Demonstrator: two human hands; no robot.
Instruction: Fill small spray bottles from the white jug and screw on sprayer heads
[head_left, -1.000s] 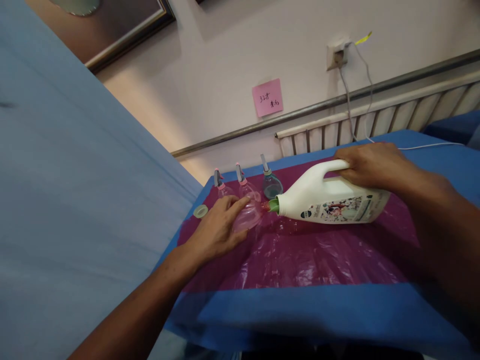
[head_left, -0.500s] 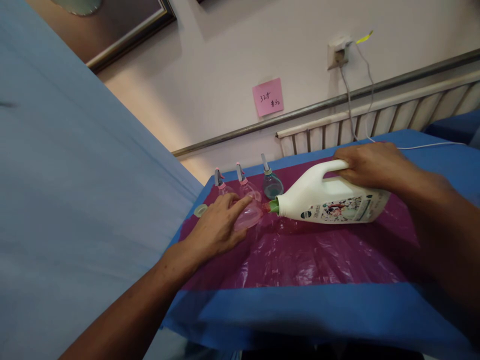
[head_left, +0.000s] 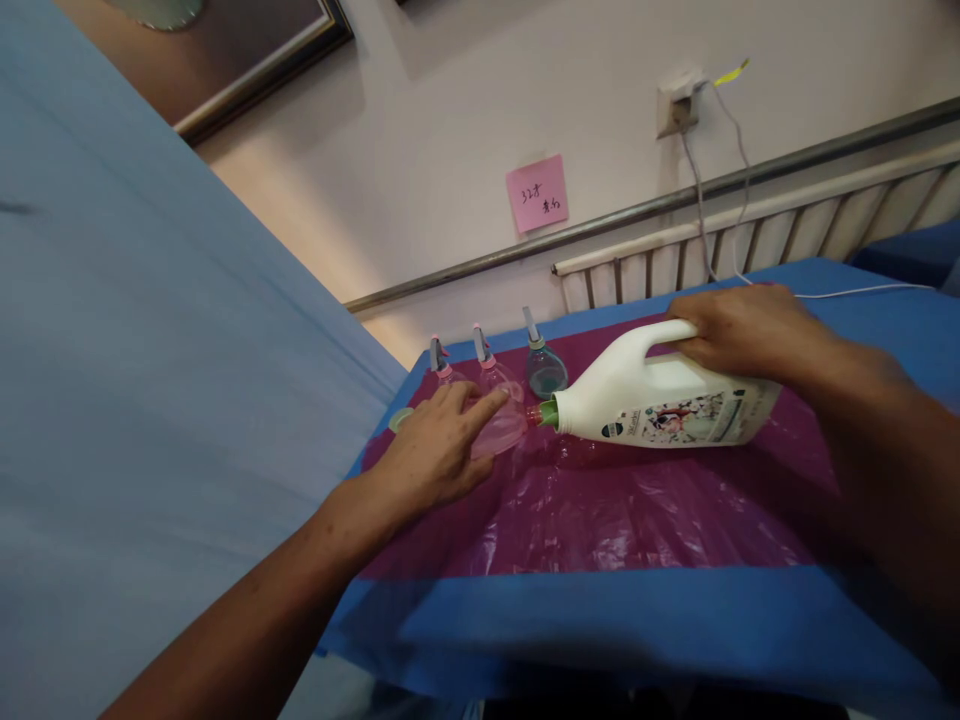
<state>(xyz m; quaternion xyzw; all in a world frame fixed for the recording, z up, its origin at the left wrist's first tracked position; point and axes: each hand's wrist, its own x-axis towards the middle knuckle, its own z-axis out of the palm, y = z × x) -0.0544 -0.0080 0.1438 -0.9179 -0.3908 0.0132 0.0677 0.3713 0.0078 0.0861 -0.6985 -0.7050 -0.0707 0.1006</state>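
My right hand (head_left: 739, 325) is closed round the handle of a large white detergent jug (head_left: 637, 385), which lies tilted with its mouth to the left. The jug's green spout (head_left: 550, 412) meets the neck of a clear pink spray bottle (head_left: 496, 428) with no spray head on it. My left hand (head_left: 442, 445) grips that bottle from the left, its thumb and fingers round the body. Behind stand two pink spray bottles (head_left: 495, 375) with their trigger heads on, and a teal spray bottle (head_left: 546, 372). Whether liquid flows is hard to make out.
A shiny purple plastic sheet (head_left: 600, 530) covers part of the blue table (head_left: 600, 620). A pale green round cap (head_left: 400, 419) lies at the left. Beyond are a radiator (head_left: 675, 265), a pipe and a socket with cords (head_left: 679, 105). Blue cloth (head_left: 150, 350) hangs at the left.
Almost nothing differs. Both hands, the jug and the pink bottle stay in place; the view has shifted very slightly.
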